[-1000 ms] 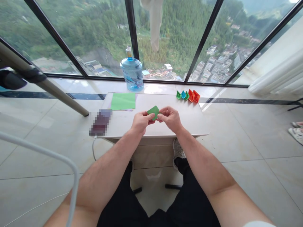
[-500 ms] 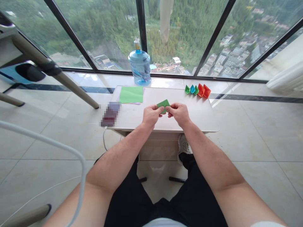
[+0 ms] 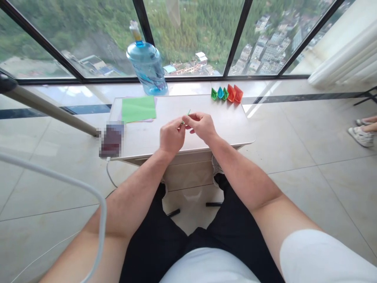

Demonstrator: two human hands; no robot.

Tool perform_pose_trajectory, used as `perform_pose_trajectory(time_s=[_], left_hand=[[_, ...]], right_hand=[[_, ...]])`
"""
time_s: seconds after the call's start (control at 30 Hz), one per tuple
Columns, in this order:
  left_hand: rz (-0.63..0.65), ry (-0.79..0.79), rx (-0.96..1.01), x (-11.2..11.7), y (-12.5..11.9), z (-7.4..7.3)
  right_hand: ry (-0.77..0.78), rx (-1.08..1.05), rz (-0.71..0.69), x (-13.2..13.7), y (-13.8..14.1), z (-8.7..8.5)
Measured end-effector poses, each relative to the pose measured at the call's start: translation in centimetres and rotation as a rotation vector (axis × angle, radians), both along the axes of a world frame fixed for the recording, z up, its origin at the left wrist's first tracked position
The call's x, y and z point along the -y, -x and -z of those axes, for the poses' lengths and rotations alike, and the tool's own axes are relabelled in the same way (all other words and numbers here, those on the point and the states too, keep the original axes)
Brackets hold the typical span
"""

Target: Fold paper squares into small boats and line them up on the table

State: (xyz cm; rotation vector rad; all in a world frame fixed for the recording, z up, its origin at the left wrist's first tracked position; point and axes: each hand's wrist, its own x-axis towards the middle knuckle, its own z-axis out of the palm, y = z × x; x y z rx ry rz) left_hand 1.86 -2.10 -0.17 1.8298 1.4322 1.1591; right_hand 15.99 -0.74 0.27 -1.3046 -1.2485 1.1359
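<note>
Between my two hands, above the table, is a small folded piece of green paper [image 3: 189, 112], turned nearly edge-on so only a thin strip shows. My left hand [image 3: 172, 135] pinches its lower left part. Thumb and fingers of my right hand [image 3: 200, 125] are closed on it from the right. Most of the paper is hidden by the fingers. A stack of paper sheets with a green one [image 3: 138, 109] on top lies at the table's back left. Several folded paper pieces [image 3: 226, 94] in green, blue and red-orange stand in a row at the back right.
The white table [image 3: 141, 135] carries a blurred-out device [image 3: 112, 139] with a cable at its left edge. Behind it, a large blue water bottle [image 3: 147, 67] stands by the window. A pale curved tube [image 3: 101, 220] crosses the left foreground. Another person's shoe [image 3: 361, 136] shows at far right.
The green paper has turned from showing its flat face to nearly edge-on, and my hands have come closer together. The whole view has shifted to the right and tilted.
</note>
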Motion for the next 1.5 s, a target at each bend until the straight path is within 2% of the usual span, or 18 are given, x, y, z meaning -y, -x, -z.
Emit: perform_pose_trajectory(time_s=[0.07,0.17,0.27,0.4,0.6,0.87,1.1,1.5], left_hand=[[0.062,0.002,0.048,0.4,-0.3,0.0],[-0.011,0.095,0.242,0.2,-0.6,-0.1],[-0.096,0.217,0.400,-0.8,-0.3,-0.2],[-0.015,0.383,0.512,-1.7,0.3,-0.1],[-0.017,0.392,0.580,-1.3,0.5,-0.7],[0.050,0.478,0.657,-1.3,1.1,-1.8],[0.103,0.535,0.762,-0.9,1.2,-2.6],[0.103,0.550,0.846,-1.0,1.5,-2.3]], right_hand=[[-0.016,0.016,0.036,-0.2,-0.1,0.3],[-0.011,0.064,0.079,-0.7,-0.7,0.7],[0.007,0.090,0.008,-0.7,-1.3,0.4],[0.035,0.071,-0.101,-0.4,-1.5,-0.1],[0.008,0.029,-0.159,-0.3,-1.4,-0.2],[0.028,-0.070,-0.249,0.0,-2.3,-0.9],[-0.021,-0.092,-0.170,-0.1,-2.4,-1.1],[0.013,-0.244,-0.211,0.3,-2.5,-1.3]])
